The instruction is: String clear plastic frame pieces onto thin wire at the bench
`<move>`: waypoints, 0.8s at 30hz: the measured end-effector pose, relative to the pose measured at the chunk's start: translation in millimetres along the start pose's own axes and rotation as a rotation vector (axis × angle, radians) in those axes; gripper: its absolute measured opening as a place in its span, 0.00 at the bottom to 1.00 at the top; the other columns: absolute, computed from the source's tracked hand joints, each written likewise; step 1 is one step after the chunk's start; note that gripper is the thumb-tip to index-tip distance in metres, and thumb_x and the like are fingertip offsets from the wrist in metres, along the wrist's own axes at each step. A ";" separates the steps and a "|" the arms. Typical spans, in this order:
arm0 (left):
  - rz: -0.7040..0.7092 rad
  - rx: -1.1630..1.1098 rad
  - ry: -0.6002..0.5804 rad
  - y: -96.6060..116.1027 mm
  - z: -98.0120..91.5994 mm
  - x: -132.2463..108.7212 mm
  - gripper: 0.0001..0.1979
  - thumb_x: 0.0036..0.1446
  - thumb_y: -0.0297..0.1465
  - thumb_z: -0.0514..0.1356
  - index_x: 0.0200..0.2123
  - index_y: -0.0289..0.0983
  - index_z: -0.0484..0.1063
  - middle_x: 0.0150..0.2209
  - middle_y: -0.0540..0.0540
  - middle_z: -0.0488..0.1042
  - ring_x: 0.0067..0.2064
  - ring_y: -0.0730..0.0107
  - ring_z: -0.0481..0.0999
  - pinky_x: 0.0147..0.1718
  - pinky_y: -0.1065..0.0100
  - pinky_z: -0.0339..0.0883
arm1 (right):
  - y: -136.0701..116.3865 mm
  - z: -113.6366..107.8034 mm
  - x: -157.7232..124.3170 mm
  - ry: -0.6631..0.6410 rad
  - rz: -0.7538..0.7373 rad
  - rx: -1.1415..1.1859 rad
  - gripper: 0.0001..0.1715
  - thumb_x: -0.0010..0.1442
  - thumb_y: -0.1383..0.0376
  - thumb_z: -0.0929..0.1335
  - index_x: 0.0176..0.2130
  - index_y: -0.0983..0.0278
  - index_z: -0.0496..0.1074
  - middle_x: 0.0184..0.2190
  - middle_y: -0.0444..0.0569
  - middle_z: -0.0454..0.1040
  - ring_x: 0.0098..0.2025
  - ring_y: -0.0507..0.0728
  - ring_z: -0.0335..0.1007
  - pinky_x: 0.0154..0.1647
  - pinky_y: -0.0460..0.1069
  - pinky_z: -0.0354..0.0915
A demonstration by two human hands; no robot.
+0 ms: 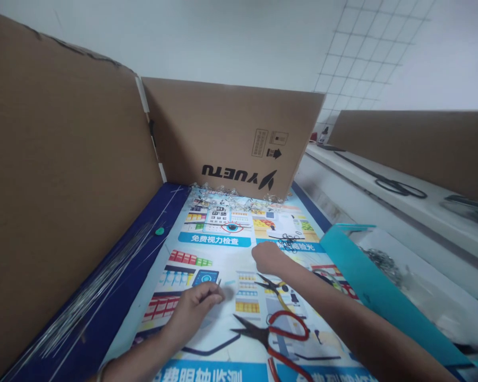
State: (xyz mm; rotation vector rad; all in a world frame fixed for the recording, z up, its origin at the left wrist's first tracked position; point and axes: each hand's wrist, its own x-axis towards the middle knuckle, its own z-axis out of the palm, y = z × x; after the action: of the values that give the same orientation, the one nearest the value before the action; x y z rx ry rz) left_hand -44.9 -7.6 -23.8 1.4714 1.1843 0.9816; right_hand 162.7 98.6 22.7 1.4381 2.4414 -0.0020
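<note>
My left hand (199, 305) is closed in a pinch above the printed sheet, and a short thin wire (219, 283) pokes up from its fingertips. My right hand (269, 258) is curled shut with its back toward me, so whatever its fingers hold is hidden. Just beyond it lies a small pile of black wire pieces (290, 243). Red-handled scissors (269, 335) rest partly open between my forearms. Pliers with yellowish handles (273, 286) lie beside my right wrist.
Cardboard walls (231, 132) stand at the back and left. Clear, glinting pieces (231, 199) line the back wall's foot. Long thin wires (99, 286) lie along the left edge near a green disc (160, 231). At right stands a teal box (366, 276) with metal pieces and plastic bags.
</note>
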 end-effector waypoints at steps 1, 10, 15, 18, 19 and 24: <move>0.001 -0.003 -0.001 0.3 -0.1 0.0 0.07 0.51 0.32 0.56 0.25 0.37 0.72 0.26 0.49 0.72 0.32 0.67 0.69 0.34 0.70 0.61 | 4.9 1.3 -0.5 0.030 0.021 0.040 0.11 0.44 0.74 0.65 0.30 0.69 0.73 0.32 0.59 0.76 0.36 0.63 0.72 0.33 0.51 0.64; -0.010 -0.018 -0.009 0.3 0.3 -0.2 0.06 0.51 0.30 0.56 0.25 0.37 0.72 0.27 0.50 0.72 0.33 0.67 0.69 0.35 0.70 0.60 | 37.0 4.1 -18.7 0.253 0.078 0.570 0.08 0.51 0.69 0.57 0.31 0.65 0.63 0.29 0.47 0.75 0.29 0.51 0.71 0.25 0.43 0.63; -0.007 -0.023 -0.021 -1.3 0.3 0.7 0.06 0.52 0.29 0.55 0.26 0.37 0.71 0.27 0.50 0.71 0.32 0.68 0.68 0.34 0.71 0.60 | 10.6 14.4 -25.1 0.272 0.018 1.308 0.06 0.46 0.67 0.63 0.30 0.63 0.60 0.22 0.41 0.70 0.19 0.48 0.66 0.20 0.43 0.61; -0.019 -0.007 -0.017 -3.2 0.0 0.6 0.06 0.52 0.30 0.55 0.26 0.36 0.71 0.26 0.50 0.70 0.32 0.68 0.68 0.33 0.70 0.59 | -1.9 16.5 -28.6 0.238 -0.055 1.590 0.11 0.44 0.66 0.67 0.31 0.64 0.64 0.22 0.40 0.69 0.19 0.47 0.65 0.21 0.44 0.61; -0.021 -0.002 -0.017 -3.7 0.0 0.5 0.07 0.52 0.30 0.55 0.26 0.36 0.70 0.26 0.50 0.70 0.32 0.68 0.68 0.33 0.70 0.59 | -4.6 16.8 -29.8 0.227 -0.069 1.637 0.11 0.44 0.65 0.68 0.32 0.64 0.65 0.23 0.40 0.70 0.19 0.48 0.65 0.21 0.44 0.61; -0.013 -0.016 -0.004 -4.9 0.7 1.0 0.06 0.52 0.30 0.56 0.26 0.36 0.70 0.26 0.50 0.70 0.32 0.69 0.68 0.33 0.70 0.60 | -18.0 17.2 -35.4 0.187 -0.018 1.727 0.11 0.45 0.63 0.70 0.29 0.65 0.66 0.17 0.40 0.69 0.19 0.48 0.66 0.20 0.43 0.59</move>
State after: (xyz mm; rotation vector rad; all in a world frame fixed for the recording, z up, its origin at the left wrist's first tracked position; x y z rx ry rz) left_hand -45.0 -6.4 -28.7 1.4507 1.1794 0.9762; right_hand 167.7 56.8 12.8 1.7890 2.3335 -2.5004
